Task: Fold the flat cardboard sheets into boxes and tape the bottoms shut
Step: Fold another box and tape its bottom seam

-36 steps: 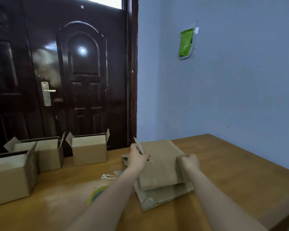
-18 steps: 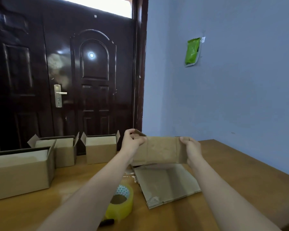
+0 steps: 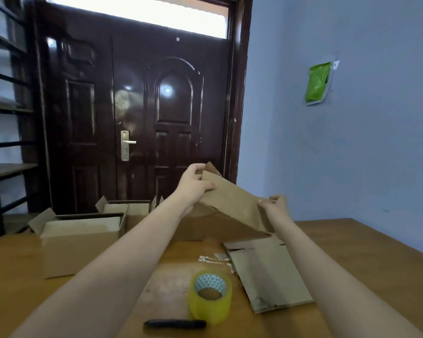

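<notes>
I hold a flat brown cardboard sheet (image 3: 232,201) up in the air above the wooden table (image 3: 352,240), tilted down to the right. My left hand (image 3: 193,184) grips its upper left end. My right hand (image 3: 276,206) pinches its lower right end. Below it, more flat cardboard sheets (image 3: 266,272) lie stacked on the table. A roll of clear yellowish tape (image 3: 210,296) stands in front of me, left of the stack.
A black pen-like tool (image 3: 175,323) lies near the front edge. Folded open boxes (image 3: 81,240) stand at the left, with another box (image 3: 132,211) behind. A dark door (image 3: 137,113) is beyond the table, and a blue wall is on the right.
Both hands lifted the top sheet off the stack and raised it higher, tilting it. The view moved up and back, so the tape roll and black tool came into sight.
</notes>
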Available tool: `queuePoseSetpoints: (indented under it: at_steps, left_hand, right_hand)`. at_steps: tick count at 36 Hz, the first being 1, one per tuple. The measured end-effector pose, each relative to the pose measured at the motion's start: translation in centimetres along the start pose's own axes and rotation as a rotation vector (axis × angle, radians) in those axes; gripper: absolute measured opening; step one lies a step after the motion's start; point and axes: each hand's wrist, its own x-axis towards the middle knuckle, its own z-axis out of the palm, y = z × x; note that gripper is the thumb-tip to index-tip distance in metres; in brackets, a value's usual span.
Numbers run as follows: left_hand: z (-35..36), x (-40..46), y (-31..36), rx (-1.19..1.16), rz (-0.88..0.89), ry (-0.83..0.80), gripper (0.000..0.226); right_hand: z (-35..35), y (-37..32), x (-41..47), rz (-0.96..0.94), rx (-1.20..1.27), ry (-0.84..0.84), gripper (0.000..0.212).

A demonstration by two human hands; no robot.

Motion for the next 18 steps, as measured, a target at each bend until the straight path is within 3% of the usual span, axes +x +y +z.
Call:
queuePoseSetpoints:
  at_steps: [3,7,10,14,18]
  left_hand:
    - [-1.1,0.3,0.8,0.079,0.032,0.069,0.056]
    - [-3.0,0.5,1.1,0.159,0.036,0.103,0.054]
    - [-4.4,0.5,0.9,0.205,0.031,0.138,0.054]
    - [-5.7,0.5,0.5,0.281,0.028,0.16,0.054]
    - [-6.0,0.7,0.5,0.327,0.025,0.141,0.053]
  right_hand:
    - [2.2,-0.2,-1.1,-0.092,-0.065,-0.056,0.053]
    - [4.6,0.1,-2.7,-0.193,-0.289,-0.164,0.06]
    - [5.8,-0.1,-4.1,-0.316,-0.32,-0.272,0.069]
    - [7.4,-0.2,-5.3,-0.494,-0.526,-0.387,0.107]
    - [9.4,-0.1,-5.1,-0.593,-0.525,-0.491,0.119]
